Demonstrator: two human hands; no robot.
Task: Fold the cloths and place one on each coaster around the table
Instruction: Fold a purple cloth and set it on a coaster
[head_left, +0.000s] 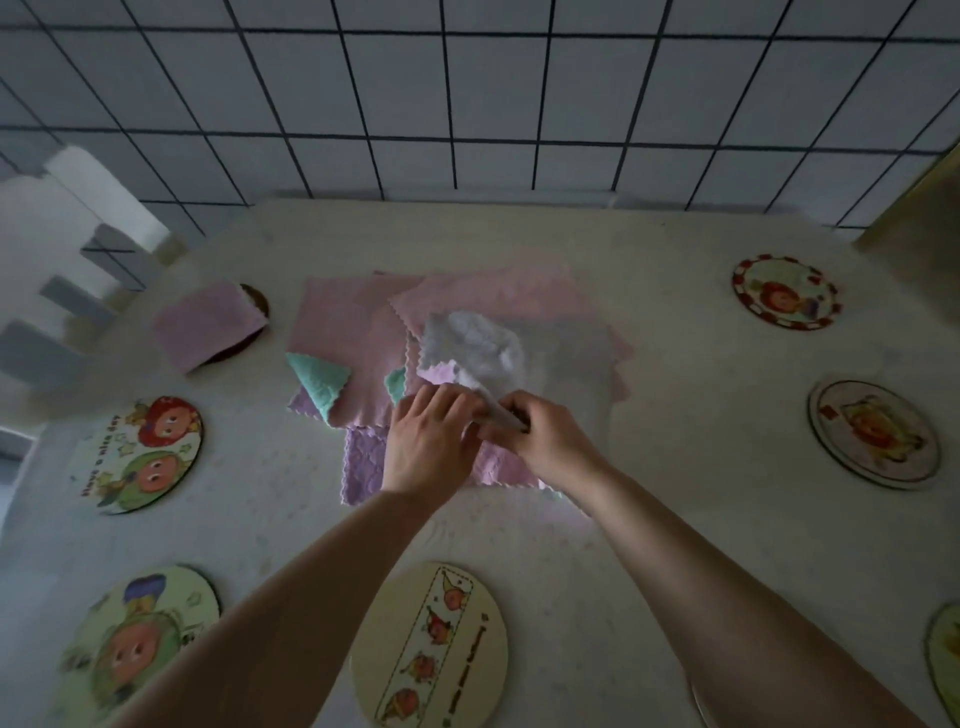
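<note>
A pile of pink, lilac and teal cloths (353, 343) lies spread at the table's middle. My left hand (426, 441) and my right hand (545, 439) meet over its near edge, both pinching a white cloth (472, 348) that is bunched and lifted above the pile. A folded pink cloth (208, 325) rests on a dark coaster (257, 301) at the far left. Round cartoon coasters lie bare around the table: two on the left (140, 457) (135, 644), one near me (431, 644), and two on the right (784, 291) (875, 434).
A tiled wall (467, 104) rises behind the table's far edge. White and grey blocks (78, 291) stand off the table's left side. Another coaster's edge (945, 654) shows at the lower right. Pale tabletop (675, 364) lies between the pile and the right coasters.
</note>
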